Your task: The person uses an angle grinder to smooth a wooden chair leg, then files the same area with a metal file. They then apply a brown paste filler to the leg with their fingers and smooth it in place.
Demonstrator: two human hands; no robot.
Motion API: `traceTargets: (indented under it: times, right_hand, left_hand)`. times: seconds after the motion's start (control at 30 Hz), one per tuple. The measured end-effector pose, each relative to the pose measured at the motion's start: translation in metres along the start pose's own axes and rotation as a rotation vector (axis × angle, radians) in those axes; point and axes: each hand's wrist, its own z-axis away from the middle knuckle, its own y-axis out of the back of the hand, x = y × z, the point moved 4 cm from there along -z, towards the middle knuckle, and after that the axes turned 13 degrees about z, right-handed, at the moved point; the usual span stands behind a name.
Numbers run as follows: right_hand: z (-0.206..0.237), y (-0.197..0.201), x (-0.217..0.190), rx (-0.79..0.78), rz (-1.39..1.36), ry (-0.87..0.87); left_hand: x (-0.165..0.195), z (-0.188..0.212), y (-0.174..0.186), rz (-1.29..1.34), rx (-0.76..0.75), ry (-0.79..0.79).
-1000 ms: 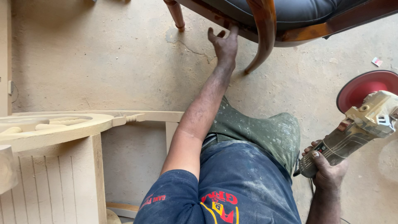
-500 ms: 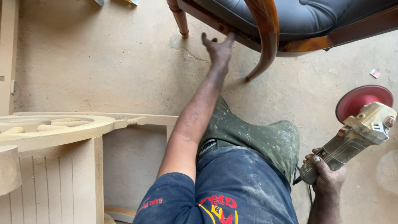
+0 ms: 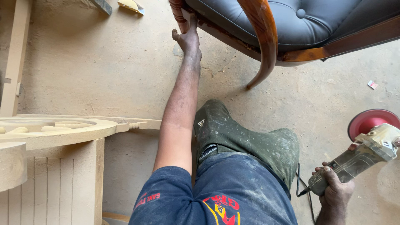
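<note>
Reaching farther, left hand [image 3: 188, 39] now seemingly grips chair frame [image 3: 216, 31]; right hand [image 3: 335, 189] clenches angle grinder [image 3: 366, 148].

Dusty concrete floor [image 3: 104, 71], pale and scuffed, cracked near the chair. Resting on it: curved wooden chair leg [image 3: 266, 54] and a second turned leg [image 3: 178, 12] at top; unpainted carved furniture piece [image 3: 54, 166] at left; pale upright board [image 3: 16, 54] along the left edge; small red-and-white scrap [image 3: 372, 84] at right; yellowish scraper-like object [image 3: 131, 6] at top.
</note>
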Motion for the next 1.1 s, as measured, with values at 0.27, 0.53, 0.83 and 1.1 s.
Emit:
traceTargets:
  times: [0.27, 0.53, 0.83, 1.1]
  right_hand:
    - [-0.007, 0.03, 0.029, 0.149, 0.074, -0.131]
    - [0.01, 0.067, 0.069, 0.439, 0.355, -0.101]
    - [0.05, 0.051, 0.043, 0.494, 0.469, -0.058]
    - [0.058, 0.085, 0.043, 0.254, 0.425, 0.003]
  left_hand:
    - [-0.08, 0.078, 0.0, -0.353, -0.526, -0.043]
    - [-0.206, 0.232, 0.065, -0.611, -0.849, 0.065]
    - [-0.276, 0.498, 0.003, -0.722, -1.804, 0.247]
    - [-0.285, 0.575, 0.0, -0.363, -1.619, 0.835]
